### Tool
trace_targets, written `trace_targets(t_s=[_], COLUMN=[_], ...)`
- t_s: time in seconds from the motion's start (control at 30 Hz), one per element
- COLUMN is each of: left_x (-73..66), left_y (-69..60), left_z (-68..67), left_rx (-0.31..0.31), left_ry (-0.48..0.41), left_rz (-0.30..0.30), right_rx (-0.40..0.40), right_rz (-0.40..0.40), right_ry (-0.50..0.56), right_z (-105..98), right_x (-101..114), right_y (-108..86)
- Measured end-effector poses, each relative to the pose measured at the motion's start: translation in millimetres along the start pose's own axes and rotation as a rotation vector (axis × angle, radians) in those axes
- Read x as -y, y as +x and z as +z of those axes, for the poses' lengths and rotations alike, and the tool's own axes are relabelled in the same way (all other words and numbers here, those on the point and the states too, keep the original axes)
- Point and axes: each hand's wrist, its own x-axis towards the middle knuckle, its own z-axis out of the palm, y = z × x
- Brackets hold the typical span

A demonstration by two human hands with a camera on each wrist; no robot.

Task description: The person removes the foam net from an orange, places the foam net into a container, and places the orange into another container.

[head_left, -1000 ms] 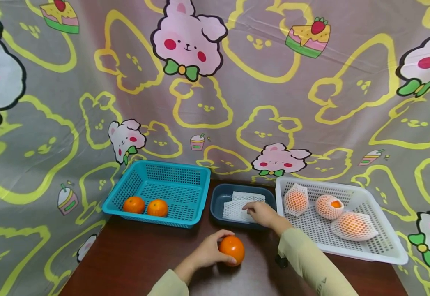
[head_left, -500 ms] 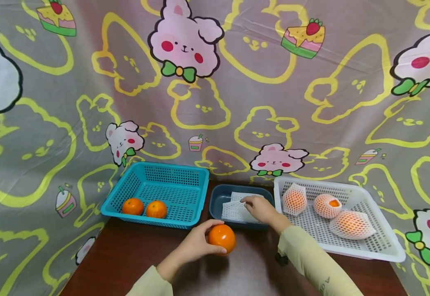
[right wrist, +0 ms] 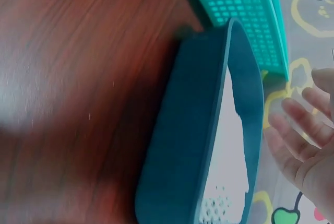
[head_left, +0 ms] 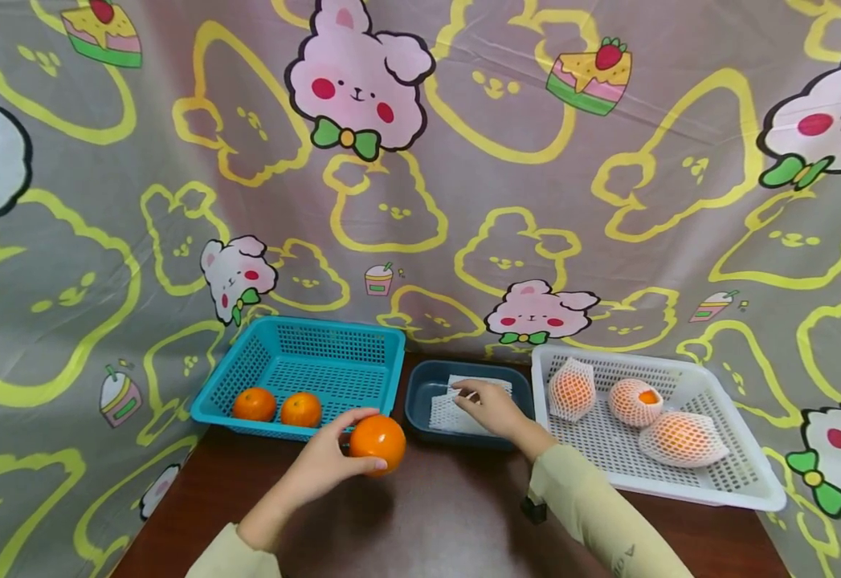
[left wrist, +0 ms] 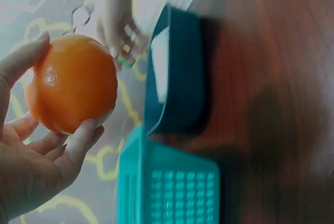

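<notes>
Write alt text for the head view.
A left hand holds an orange over a table; the right hand hovers above white netting in a navy tray. Two oranges sit in a teal basket at left, three netted ones in a white basket at right.

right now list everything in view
table: 1, brown, below
cloth: 1, patterned grey, behind
teal basket: 1, teal, left
tray: 1, dark blue, middle
white basket: 1, white, right
loose oranges: 2, orange, in teal basket
netted fruits: 3, orange, in white basket
netting: count unclear, white, in tray
held orange: 1, orange, above table
sleeves: 2, pale green, arms
black item: 1, black, below right sleeve
left grip: 1, bare, round held orange
right grip: 1, bare, over tray
</notes>
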Motion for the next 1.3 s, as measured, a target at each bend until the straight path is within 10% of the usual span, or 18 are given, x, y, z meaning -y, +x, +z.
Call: trace_targets(t_s=[0.37, 0.77, 1.3], left_x=[16.8, 43.9, 68.8], left_y=[14.0, 32.7, 70.4], left_z=[-44.6, -58.2, -43.4], left_rx=[-0.116, -0.148, -0.166], left_ry=[-0.071, -0.178, 0.185], left_rz=[-0.020, -0.119, -0.082], right_rx=[-0.041, -0.012, -0.037], right_rz=[0.107, 0.143, 0.260], right_ry=[0.203, 0.501, 0.761], right_z=[28, 68, 101], right_x=[17, 27, 61], right_y=[5.1, 5.5, 21.9])
